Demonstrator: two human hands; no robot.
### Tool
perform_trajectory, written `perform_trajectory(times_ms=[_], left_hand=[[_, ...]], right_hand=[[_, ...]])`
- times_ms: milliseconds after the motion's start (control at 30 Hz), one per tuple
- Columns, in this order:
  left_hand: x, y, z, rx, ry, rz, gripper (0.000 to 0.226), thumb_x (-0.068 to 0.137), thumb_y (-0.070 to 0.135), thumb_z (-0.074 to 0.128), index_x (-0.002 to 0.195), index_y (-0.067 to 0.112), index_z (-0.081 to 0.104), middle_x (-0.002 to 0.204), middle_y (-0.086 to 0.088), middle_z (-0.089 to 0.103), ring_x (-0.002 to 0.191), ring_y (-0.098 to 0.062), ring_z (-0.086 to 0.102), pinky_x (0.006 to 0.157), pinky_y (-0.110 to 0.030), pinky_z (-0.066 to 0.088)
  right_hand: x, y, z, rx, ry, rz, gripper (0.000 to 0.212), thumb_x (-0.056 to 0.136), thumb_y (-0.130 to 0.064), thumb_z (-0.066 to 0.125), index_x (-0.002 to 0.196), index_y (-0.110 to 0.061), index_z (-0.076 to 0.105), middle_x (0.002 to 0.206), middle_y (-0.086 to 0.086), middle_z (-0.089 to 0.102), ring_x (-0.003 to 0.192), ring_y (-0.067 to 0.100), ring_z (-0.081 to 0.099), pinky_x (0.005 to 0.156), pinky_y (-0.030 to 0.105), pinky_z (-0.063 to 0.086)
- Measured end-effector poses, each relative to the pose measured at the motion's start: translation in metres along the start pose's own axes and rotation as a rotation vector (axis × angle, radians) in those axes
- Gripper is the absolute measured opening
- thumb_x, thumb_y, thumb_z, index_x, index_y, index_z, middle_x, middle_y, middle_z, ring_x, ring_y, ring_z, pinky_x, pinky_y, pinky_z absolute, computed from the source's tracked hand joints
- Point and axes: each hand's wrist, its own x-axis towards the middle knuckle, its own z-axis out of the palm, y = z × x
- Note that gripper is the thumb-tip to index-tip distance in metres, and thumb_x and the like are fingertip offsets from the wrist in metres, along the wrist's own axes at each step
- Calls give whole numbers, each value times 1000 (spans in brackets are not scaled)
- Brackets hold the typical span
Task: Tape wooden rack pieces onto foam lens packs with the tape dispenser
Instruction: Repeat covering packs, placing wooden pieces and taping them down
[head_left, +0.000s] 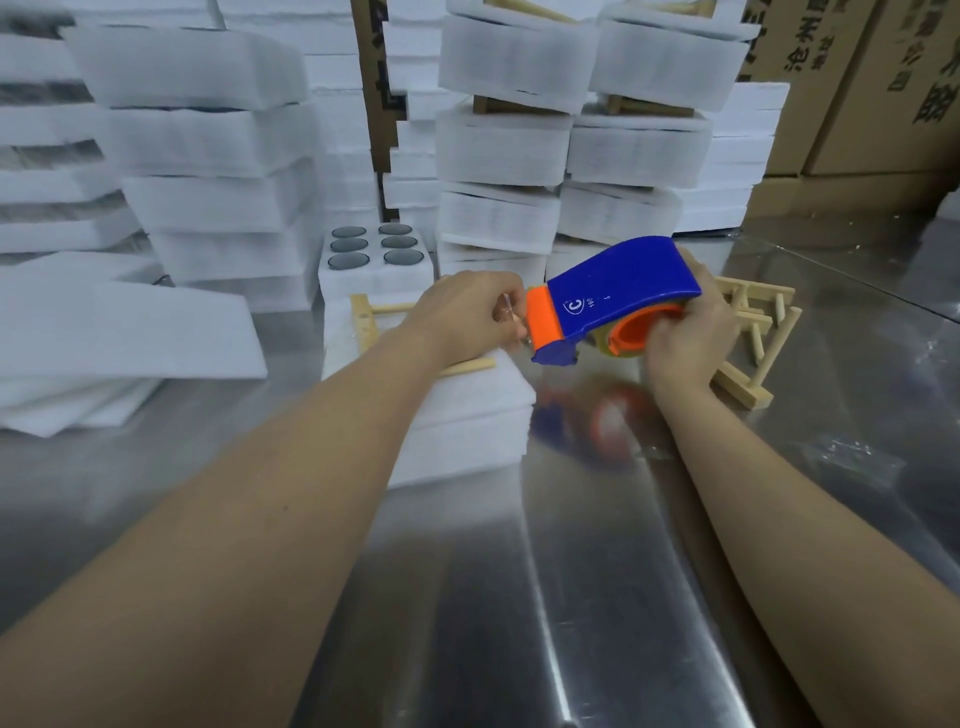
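Observation:
My right hand (691, 332) grips a blue and orange tape dispenser (613, 296) held in the air above the steel table. My left hand (467, 317) pinches the clear tape end (506, 312) at the dispenser's orange mouth. Under my left hand lies a white foam lens pack (467, 415) with a wooden rack piece (371, 325) on top of it. My left hand and forearm hide most of that rack piece.
Loose wooden rack pieces (748, 338) lie on the steel table (571, 597) right of the dispenser. An open foam pack with dark lenses (376, 249) stands behind. Tall stacks of foam packs (208, 156) fill the back and left, cardboard boxes (883, 93) the back right.

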Motion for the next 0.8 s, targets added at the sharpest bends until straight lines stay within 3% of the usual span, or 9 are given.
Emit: perform_trajectory(times_ms=[133, 267, 400, 567, 667, 800], left_hand=[[-1, -2, -1, -137, 21, 36, 17, 74, 26, 77, 80, 28, 61, 76, 10, 69, 81, -12, 64, 73, -30, 47], [-2, -3, 0, -144, 25, 32, 14, 78, 28, 74, 84, 28, 61, 70, 16, 66, 74, -3, 59, 64, -25, 39], [-1, -2, 1, -82, 24, 28, 8, 93, 29, 53, 86, 31, 56, 83, 13, 70, 80, -12, 56, 69, -27, 40], [-2, 2, -1, -79, -12, -18, 20, 96, 17, 40, 87, 31, 54, 77, 18, 65, 73, 2, 51, 75, -28, 31], [-2, 3, -1, -72, -39, -33, 21, 93, 13, 40, 89, 30, 53, 88, 13, 69, 87, -11, 55, 78, -30, 33], [-3, 4, -3, -65, -44, -35, 20, 94, 14, 39, 96, 25, 56, 97, 7, 71, 96, -19, 57, 85, -34, 43]], right_hand=[[5, 6, 1, -94, 26, 19, 44, 88, -14, 52, 131, -27, 58, 128, -4, 63, 116, 17, 57, 89, 27, 39], [16, 13, -6, -22, 133, 313, 45, 90, -15, 49, 130, -33, 57, 126, -7, 63, 116, 17, 55, 90, 20, 29], [21, 12, -8, -155, 20, 449, 67, 84, -5, 50, 147, -26, 36, 131, 5, 59, 121, 29, 54, 99, 42, 39], [24, 9, -6, -185, -178, 510, 75, 90, -29, 49, 154, -16, 12, 153, 15, 31, 134, 38, 37, 103, 51, 36], [20, 8, -4, -147, -209, 547, 75, 93, -40, 46, 153, -8, 15, 156, 17, 21, 138, 37, 30, 106, 46, 30], [14, 5, -4, -195, -89, 427, 54, 94, -36, 43, 142, -12, 40, 146, 12, 39, 134, 31, 34, 101, 40, 32]])
